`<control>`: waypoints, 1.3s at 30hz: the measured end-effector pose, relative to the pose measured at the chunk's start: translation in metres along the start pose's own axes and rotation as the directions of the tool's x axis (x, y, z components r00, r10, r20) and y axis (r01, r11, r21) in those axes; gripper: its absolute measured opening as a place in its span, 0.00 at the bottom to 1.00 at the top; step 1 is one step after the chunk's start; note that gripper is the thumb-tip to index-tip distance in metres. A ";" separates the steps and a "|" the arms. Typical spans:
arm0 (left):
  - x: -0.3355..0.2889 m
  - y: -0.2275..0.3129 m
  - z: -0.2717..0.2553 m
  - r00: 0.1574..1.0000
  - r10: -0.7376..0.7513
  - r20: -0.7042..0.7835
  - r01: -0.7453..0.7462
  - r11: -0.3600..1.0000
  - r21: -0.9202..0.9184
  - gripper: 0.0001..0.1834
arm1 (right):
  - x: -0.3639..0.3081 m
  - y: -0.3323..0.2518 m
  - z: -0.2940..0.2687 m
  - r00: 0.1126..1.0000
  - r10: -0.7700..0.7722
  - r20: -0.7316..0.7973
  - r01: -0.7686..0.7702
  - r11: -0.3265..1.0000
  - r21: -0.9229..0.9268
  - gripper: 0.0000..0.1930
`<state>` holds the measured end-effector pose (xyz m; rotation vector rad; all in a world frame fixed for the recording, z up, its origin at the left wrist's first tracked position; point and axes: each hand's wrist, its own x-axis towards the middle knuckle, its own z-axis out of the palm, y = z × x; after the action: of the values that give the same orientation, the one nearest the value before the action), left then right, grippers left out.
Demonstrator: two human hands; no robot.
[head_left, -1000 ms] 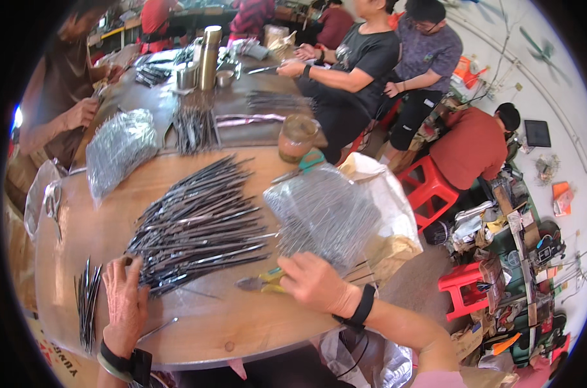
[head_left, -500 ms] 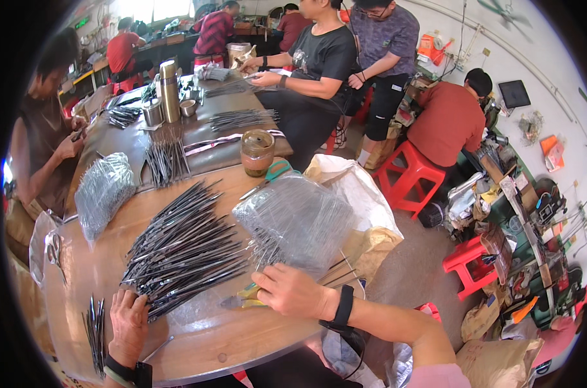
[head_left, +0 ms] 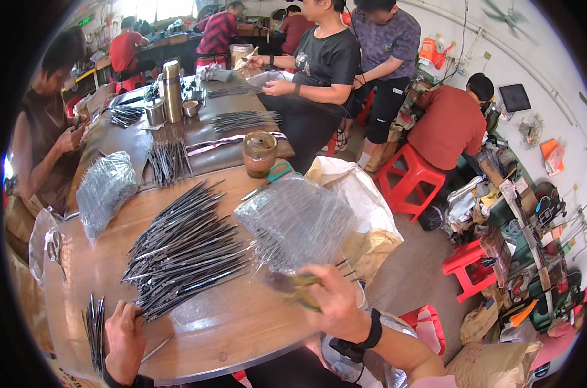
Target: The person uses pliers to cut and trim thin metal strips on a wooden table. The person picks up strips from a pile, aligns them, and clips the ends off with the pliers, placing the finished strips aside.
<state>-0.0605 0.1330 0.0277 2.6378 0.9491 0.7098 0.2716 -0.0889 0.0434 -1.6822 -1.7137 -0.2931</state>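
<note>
A large heap of thin dark metal rods (head_left: 183,252) lies on the wooden table (head_left: 241,343). At the heap's near end, my left hand (head_left: 125,336) is closed, fingertips pressed together; what they pinch is not clear. My right hand (head_left: 338,304) grips pliers with yellow handles (head_left: 303,291), blurred by motion, above the table's right part. Just beyond the pliers sits a clear plastic bag of thin rods (head_left: 296,223). Left of my left hand lies a small bundle of dark rods (head_left: 94,333). A single thin rod (head_left: 157,347) rests beside my left wrist.
Scissors (head_left: 55,252) lie at the left edge. A second plastic bag (head_left: 106,194), a brown lidded jar (head_left: 259,155), green-handled scissors (head_left: 279,171) and a steel flask (head_left: 172,94) stand or lie farther back. Co-workers sit around; a white sack (head_left: 355,187) stands at right.
My right hand has moved right and toward me with the pliers, away from the bag's near end. My left hand has shifted slightly and stays at the heap's near end.
</note>
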 end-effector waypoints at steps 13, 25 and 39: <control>-0.097 0.059 -0.007 0.465 -0.658 0.592 0.398 -0.443 -0.804 0.06 | -0.035 -0.009 -0.043 0.911 0.409 -0.060 -0.413 0.907 -0.088 0.12; -0.069 0.129 0.059 0.620 -0.231 0.750 0.561 -0.538 -0.629 0.08 | -0.037 -0.014 -0.045 0.819 0.561 0.123 -0.411 0.423 0.808 0.07; -0.082 0.134 0.067 0.618 -0.375 0.691 0.740 -0.020 -0.672 0.02 | -0.014 -0.034 -0.018 0.926 0.255 0.280 -0.355 0.838 0.414 0.07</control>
<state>-0.0099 -0.0259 -0.0072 0.9770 0.9338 0.3581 0.2442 -0.1150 0.0580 -1.6290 -1.4719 0.4332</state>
